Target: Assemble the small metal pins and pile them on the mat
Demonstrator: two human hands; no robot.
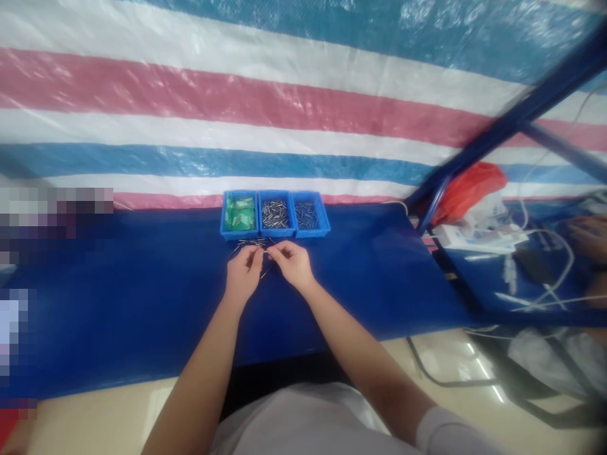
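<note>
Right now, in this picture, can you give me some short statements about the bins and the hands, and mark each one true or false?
1. Three blue bins stand in a row. True.
2. The left bin holds green items. True.
3. The right hand rests inside a bin. False: it is over the blue table, in front of the bins.
4. The left hand is far from the right hand. False: their fingertips nearly meet, at small metal pins.

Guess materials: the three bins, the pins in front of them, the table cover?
Bins: likely moulded plastic, blue, matte. Pins: probably metal, thin, grey with a glint; too small to be sure. Cover: glossy blue sheet, perhaps vinyl; it shows soft reflections.
</note>
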